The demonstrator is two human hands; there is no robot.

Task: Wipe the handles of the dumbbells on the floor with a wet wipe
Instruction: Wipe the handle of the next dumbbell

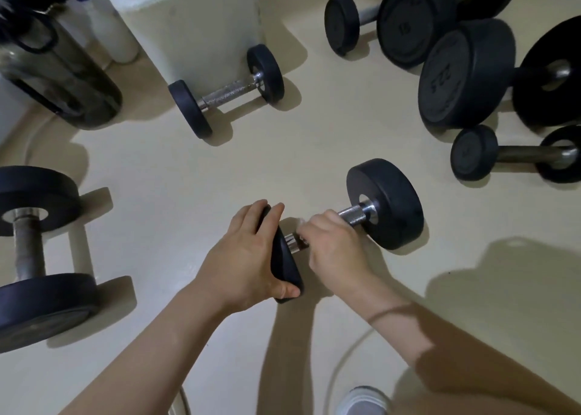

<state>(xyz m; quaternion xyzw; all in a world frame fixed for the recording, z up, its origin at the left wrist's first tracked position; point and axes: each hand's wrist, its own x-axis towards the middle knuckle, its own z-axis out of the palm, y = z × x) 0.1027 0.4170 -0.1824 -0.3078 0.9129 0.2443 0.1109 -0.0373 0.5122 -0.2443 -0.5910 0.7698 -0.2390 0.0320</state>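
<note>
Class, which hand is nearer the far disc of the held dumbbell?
Right. The right hand wraps the handle short of the far disc; the left hand grips the near disc.

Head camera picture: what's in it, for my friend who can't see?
A person's left hand grips the near end of a dumbbell on the floor, while the right hand wraps its metal handle with what looks like a white wipe. Other dumbbells lie around.
</note>
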